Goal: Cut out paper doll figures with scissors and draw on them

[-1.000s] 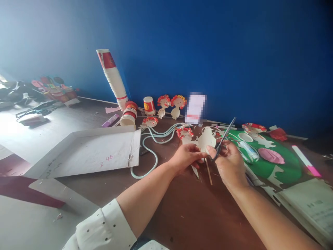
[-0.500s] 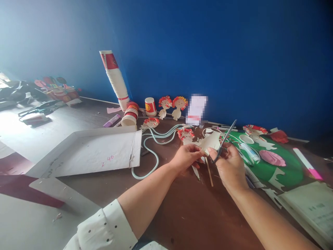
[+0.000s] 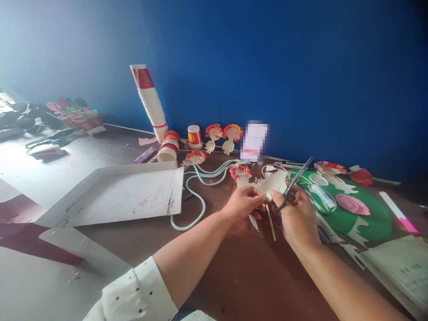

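My left hand (image 3: 245,203) pinches a cream piece of paper (image 3: 274,182) at its lower edge. Closed around a pair of scissors (image 3: 299,174), my right hand (image 3: 298,218) is close beside it, and the blades point up and away to the right. Its thumb is at the paper's edge. Just behind my left hand lies a paper-cup doll (image 3: 240,173) with a red fringed rim. A thin wooden stick (image 3: 270,223) shows below the paper, between the hands. My fingers hide part of the scissors' handles.
Paper cups (image 3: 150,104) form a tall leaning stack by the blue wall. Finished-looking cup dolls (image 3: 232,138) lean there too. A white cardboard tray (image 3: 133,191) sits left, beside a pale cable (image 3: 203,207). Right are a green mat (image 3: 377,218), a pink scalloped piece (image 3: 352,203) and a marker (image 3: 397,211).
The scissors have turned slightly, their tips lower and further right. Both hands stay nearly in place, and the whole view has shifted a little.
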`<control>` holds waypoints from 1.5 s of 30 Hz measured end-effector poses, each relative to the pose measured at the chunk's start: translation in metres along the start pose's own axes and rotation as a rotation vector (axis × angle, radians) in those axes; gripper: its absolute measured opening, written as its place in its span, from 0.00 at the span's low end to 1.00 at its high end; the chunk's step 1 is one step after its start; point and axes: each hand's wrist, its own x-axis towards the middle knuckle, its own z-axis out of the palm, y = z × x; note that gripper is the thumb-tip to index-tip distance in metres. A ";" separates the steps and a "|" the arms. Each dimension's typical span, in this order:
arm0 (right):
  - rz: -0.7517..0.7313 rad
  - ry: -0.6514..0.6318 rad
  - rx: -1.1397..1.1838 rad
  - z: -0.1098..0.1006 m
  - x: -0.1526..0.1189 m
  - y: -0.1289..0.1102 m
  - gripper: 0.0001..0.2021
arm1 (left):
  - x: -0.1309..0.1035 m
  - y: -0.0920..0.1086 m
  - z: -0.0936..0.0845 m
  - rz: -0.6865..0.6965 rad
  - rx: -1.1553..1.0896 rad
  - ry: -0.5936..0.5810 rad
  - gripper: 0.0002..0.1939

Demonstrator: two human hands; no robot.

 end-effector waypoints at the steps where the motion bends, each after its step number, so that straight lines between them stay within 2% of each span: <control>1: -0.010 -0.001 -0.002 0.000 0.000 0.000 0.19 | 0.000 0.000 0.000 -0.005 -0.004 0.003 0.06; 7: -0.095 0.057 -0.040 -0.005 0.006 -0.010 0.15 | 0.001 -0.005 0.001 -0.053 -0.048 0.075 0.05; 11: -0.058 0.065 -0.042 -0.008 0.008 -0.013 0.15 | 0.002 -0.005 0.000 -0.057 -0.064 0.041 0.07; 14: -0.041 0.053 -0.061 -0.008 0.007 -0.012 0.15 | 0.002 -0.006 -0.002 -0.035 0.026 0.016 0.10; 18: -0.072 0.019 -0.058 -0.007 0.005 -0.011 0.15 | -0.001 -0.002 -0.003 -0.016 0.260 0.074 0.09; 20: -0.075 0.013 -0.074 -0.008 0.005 -0.011 0.15 | -0.002 0.001 -0.004 -0.020 0.302 0.072 0.16; 22: -0.072 0.019 -0.094 -0.009 0.006 -0.010 0.16 | -0.003 0.004 -0.004 -0.001 0.229 0.020 0.23; 23: -0.073 0.020 -0.097 -0.009 0.006 -0.009 0.16 | -0.004 0.005 -0.004 0.011 0.164 -0.013 0.23; 27: -0.077 0.004 -0.090 -0.010 0.007 -0.005 0.16 | -0.003 0.003 -0.003 0.027 -0.043 -0.074 0.14; 33: -0.054 -0.069 -0.090 -0.011 0.008 0.002 0.18 | -0.001 -0.002 -0.004 0.042 -0.107 0.027 0.16; 39: -0.033 -0.056 -0.172 -0.014 0.009 0.006 0.17 | 0.005 -0.004 -0.007 0.029 -0.270 0.137 0.13; 45: 0.063 -0.125 -0.201 -0.020 0.007 0.008 0.19 | 0.008 -0.001 -0.013 0.071 -0.400 0.194 0.14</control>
